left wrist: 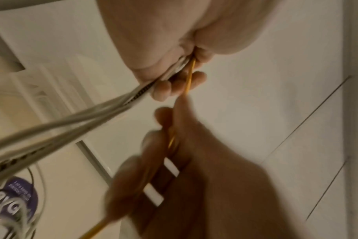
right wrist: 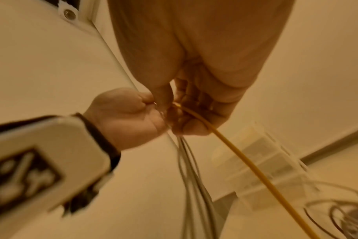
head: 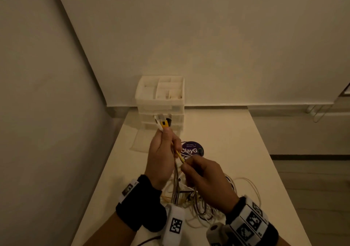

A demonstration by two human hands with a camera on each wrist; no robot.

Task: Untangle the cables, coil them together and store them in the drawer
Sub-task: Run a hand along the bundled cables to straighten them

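Note:
My left hand [head: 163, 152] is raised above the table and grips a bundle of cable ends; several plugs [head: 163, 121], one yellow, stick out above its fist. Grey and white cables [left wrist: 76, 120] hang from it down to a tangled heap [head: 204, 202] on the table. My right hand [head: 198, 172] sits just below and right of the left, pinching the yellow cable [head: 180, 156] between thumb and fingers. The same yellow cable [right wrist: 245, 161] runs taut from the left hand in the right wrist view. A white drawer unit [head: 160, 101] stands at the table's far end.
A round purple sticker [head: 192, 149] lies on the white table [head: 246, 160] beyond my hands. A flat pale sheet [head: 140, 139] sits before the drawer unit. Walls close in on the left and behind; the table's right edge drops to the floor.

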